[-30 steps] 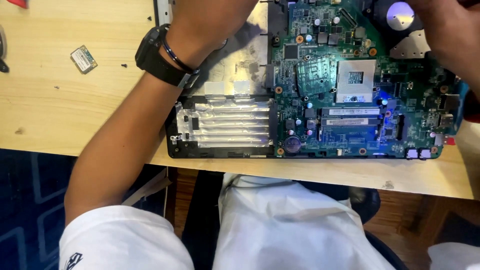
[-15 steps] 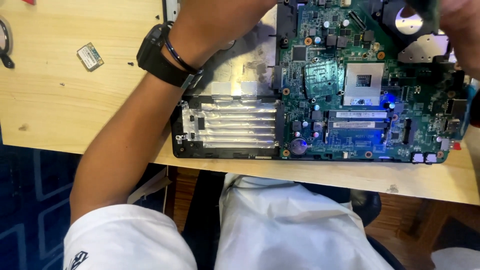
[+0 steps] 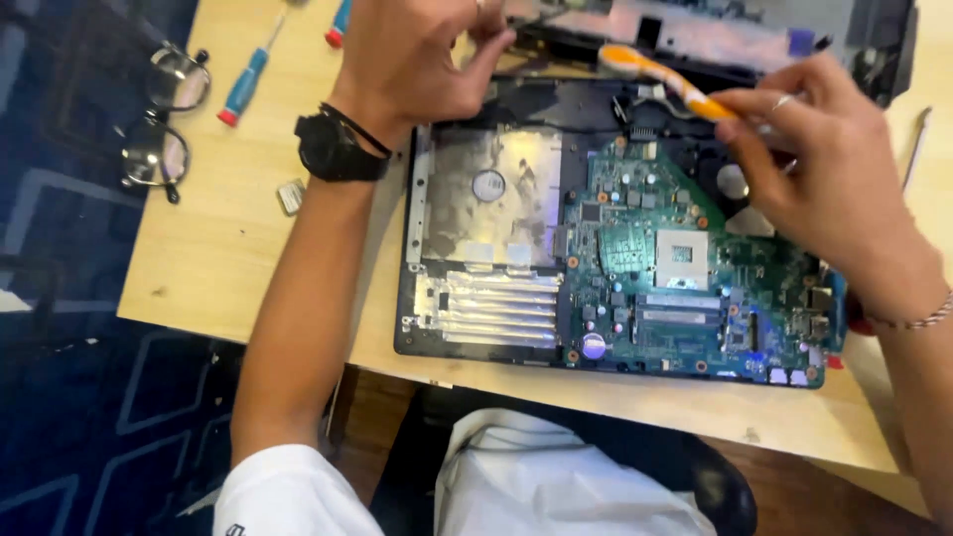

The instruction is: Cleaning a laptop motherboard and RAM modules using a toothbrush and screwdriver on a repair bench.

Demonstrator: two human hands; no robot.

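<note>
Head view, looking down on a pale wooden table (image 3: 228,248) that carries an opened laptop base (image 3: 615,228) with its cover removed. Right hand (image 3: 824,179), at upper right, is closed in a pinch on an orange-and-white brush-like tool (image 3: 660,77); the fingers (image 3: 754,109) grip the tool's near end, and its far end reaches up and to the left over the rear edge of the base, above the dark fan recess. Whether the tip touches the chassis cannot be told. A thin bracelet (image 3: 918,320) circles the right wrist. Left hand (image 3: 412,55), at top centre, is curled with its fingers bent down onto the rear left corner of the base; what, if anything, lies under those fingers is hidden. A black wristwatch (image 3: 333,149) and a thin dark band sit on the left wrist. Inside the base, a green circuit board (image 3: 685,288) fills the right half, with a square processor socket (image 3: 682,258) near its middle and a round coin cell (image 3: 594,345) at its lower left. A silver foil-lined bay (image 3: 491,203) occupies the left half, with a ribbed metal panel (image 3: 491,313) just below it. On the table to the left lie a pair of eyeglasses (image 3: 159,124) at the edge, a blue-handled screwdriver (image 3: 248,74) with a red cap, and a small square chip-like part (image 3: 290,196) near the left forearm.
</note>
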